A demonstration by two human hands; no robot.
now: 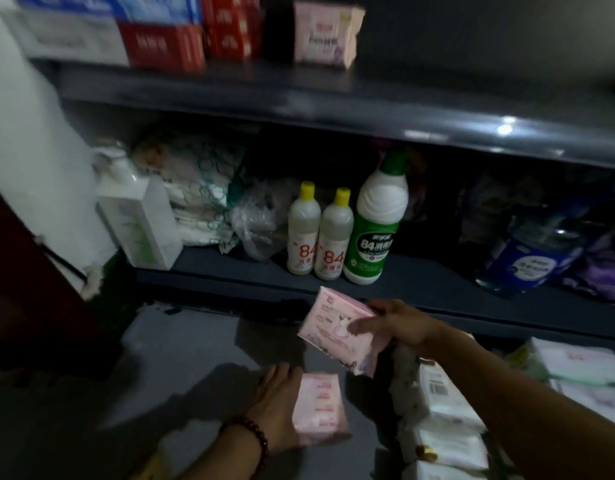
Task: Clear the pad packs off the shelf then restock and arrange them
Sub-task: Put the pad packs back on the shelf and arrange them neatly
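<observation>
Beneath dim grey shelving [420, 292], gripping a tilted pink pad pack [333, 336] in the fingers [363, 325] of the right hand [406, 327], well below the lone pad pack [325, 34] standing almost straight above on the upper shelf [333, 98], nearer it than the left hand [275, 403], itself curled round a second pink pack [318, 408] low over the floor [195, 341].

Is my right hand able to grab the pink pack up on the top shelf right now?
Probably not yet: the right hand holds a pink pack. Nothing stands in front of the top-shelf pack, so the way looks free once that hand is emptied.
</observation>
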